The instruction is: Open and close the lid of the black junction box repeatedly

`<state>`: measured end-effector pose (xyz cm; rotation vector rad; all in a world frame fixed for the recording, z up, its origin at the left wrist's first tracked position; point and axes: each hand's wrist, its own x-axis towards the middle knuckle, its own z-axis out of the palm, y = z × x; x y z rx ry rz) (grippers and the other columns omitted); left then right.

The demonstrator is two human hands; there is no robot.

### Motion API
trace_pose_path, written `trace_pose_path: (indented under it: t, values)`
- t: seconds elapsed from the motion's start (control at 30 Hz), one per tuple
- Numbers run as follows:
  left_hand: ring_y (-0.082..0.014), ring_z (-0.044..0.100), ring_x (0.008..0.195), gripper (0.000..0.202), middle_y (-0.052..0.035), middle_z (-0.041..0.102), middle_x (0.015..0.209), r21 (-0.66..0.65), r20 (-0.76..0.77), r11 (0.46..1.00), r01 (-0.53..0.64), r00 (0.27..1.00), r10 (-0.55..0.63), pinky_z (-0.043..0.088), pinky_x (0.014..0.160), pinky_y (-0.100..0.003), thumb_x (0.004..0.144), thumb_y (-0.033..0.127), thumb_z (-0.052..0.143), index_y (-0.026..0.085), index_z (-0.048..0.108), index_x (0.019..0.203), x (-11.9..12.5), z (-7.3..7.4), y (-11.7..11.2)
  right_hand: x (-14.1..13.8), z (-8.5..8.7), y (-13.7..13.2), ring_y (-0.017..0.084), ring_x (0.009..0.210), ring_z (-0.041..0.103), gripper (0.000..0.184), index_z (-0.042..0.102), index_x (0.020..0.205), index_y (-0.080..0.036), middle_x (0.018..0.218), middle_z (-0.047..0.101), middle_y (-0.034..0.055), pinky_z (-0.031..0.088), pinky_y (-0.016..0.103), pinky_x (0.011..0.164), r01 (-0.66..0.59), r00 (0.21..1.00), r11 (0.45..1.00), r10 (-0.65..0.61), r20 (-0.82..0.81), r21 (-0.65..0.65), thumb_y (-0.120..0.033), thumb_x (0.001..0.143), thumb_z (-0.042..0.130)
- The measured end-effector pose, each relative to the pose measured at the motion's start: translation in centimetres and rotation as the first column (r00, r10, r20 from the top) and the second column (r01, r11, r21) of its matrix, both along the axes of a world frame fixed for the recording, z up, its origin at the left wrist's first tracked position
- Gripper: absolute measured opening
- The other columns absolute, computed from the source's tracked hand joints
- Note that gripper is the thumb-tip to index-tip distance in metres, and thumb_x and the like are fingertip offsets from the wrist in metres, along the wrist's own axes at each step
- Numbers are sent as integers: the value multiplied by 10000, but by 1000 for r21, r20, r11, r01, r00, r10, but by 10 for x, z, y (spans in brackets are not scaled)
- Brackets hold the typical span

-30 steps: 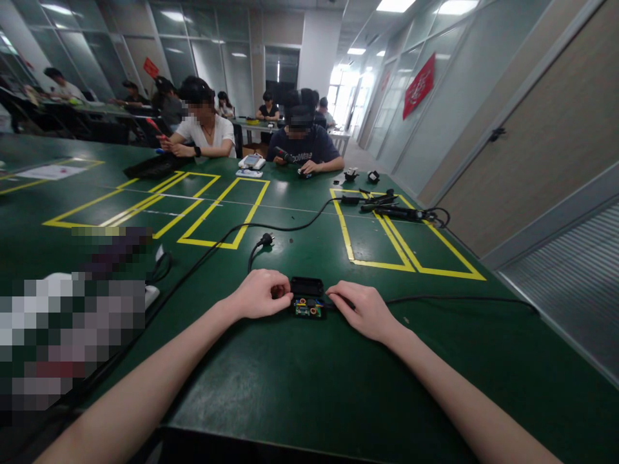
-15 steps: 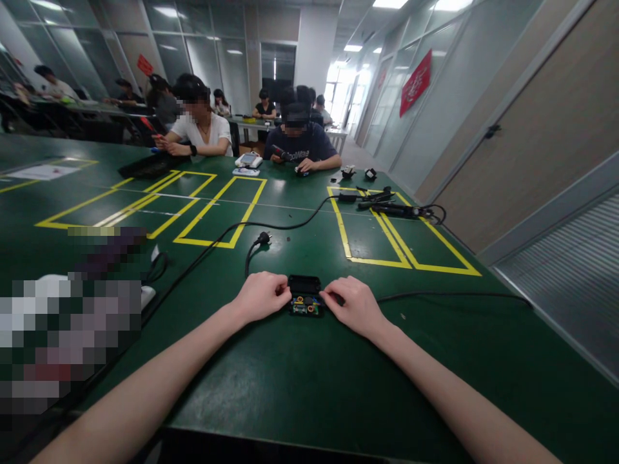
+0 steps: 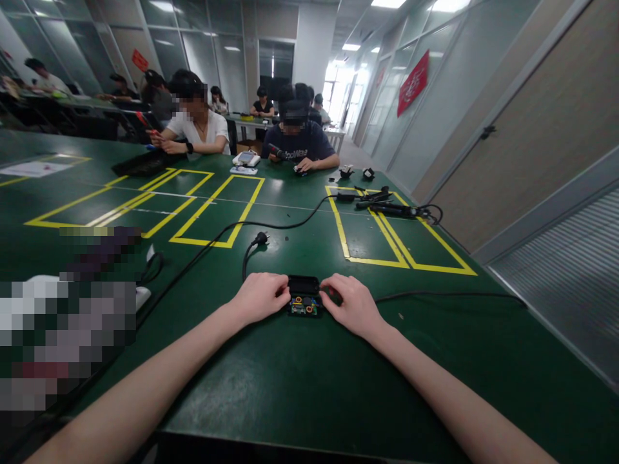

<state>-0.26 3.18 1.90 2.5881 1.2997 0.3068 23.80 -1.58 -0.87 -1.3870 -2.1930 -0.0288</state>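
Observation:
On the green table sits a small black plastic case (image 3: 304,282), its two halves apart, with a circuit board (image 3: 302,306) bearing copper-coloured coils in the nearer half. My left hand (image 3: 264,296) is closed, with thumb and forefinger at the case's left edge. My right hand (image 3: 352,304) is curled at the opposite edge, thumb and forefinger tips against the case. Exactly what the fingertips pinch is partly hidden. A black power plug (image 3: 262,238) lies beyond my left hand, its cord running behind that hand. Another black cable (image 3: 449,294) leads off to the right from behind my right hand.
Yellow tape rectangles (image 3: 232,245) mark the table. Black tools with cords (image 3: 391,209) lie at the far right. A black tray (image 3: 140,163) is at the far left. Two people (image 3: 300,142) work across the table. Blurred-out items (image 3: 87,328) lie near my left arm.
My right thumb and forefinger have spread slightly and shifted at the case's right edge. My left hand stays at the left edge. The view has shifted slightly.

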Motion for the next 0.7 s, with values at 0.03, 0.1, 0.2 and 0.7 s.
trace_pose_path:
  t: [0.03, 0.1, 0.2, 0.7]
  values:
    - [-200, 639, 692, 180, -19, 688, 736, 5, 1, 1000, 5, 1000, -5, 380, 626, -274, 916, 219, 555, 201, 627, 751, 0, 0, 0, 0, -1, 0, 226, 816, 656, 127, 694, 1022, -198, 912, 713, 69, 476, 339, 724, 8, 1000, 1000, -8, 0, 26, -193, 929, 609]
    - [-207, 647, 728, 128, -21, 686, 770, 28, 10, 1000, 8, 1000, -8, 424, 660, -281, 916, 220, 554, 205, 631, 816, -1, -1, -1, 1, -4, 2, 278, 985, 660, 274, 683, 1193, -188, 1109, 717, 122, 510, 398, 818, 19, 1000, 998, -19, 12, 64, -209, 933, 598]
    - [-218, 654, 785, 91, -28, 685, 845, 79, 48, 997, -11, 999, 7, 485, 712, -301, 904, 236, 571, 204, 631, 966, -2, -3, -1, 3, -7, 4, 299, 1091, 647, 326, 679, 1272, -201, 1210, 718, 132, 512, 456, 897, -25, 999, 998, 23, 29, 62, -193, 976, 542]
    - [-220, 657, 876, 237, -40, 675, 956, 59, 236, 991, 119, 963, -130, 539, 805, -339, 844, 142, 564, 206, 589, 1071, -4, -15, 3, -2, -6, -1, 239, 933, 712, 222, 715, 1100, -222, 1051, 753, 86, 569, 390, 812, -83, 954, 995, 97, -284, 58, -162, 996, 528]
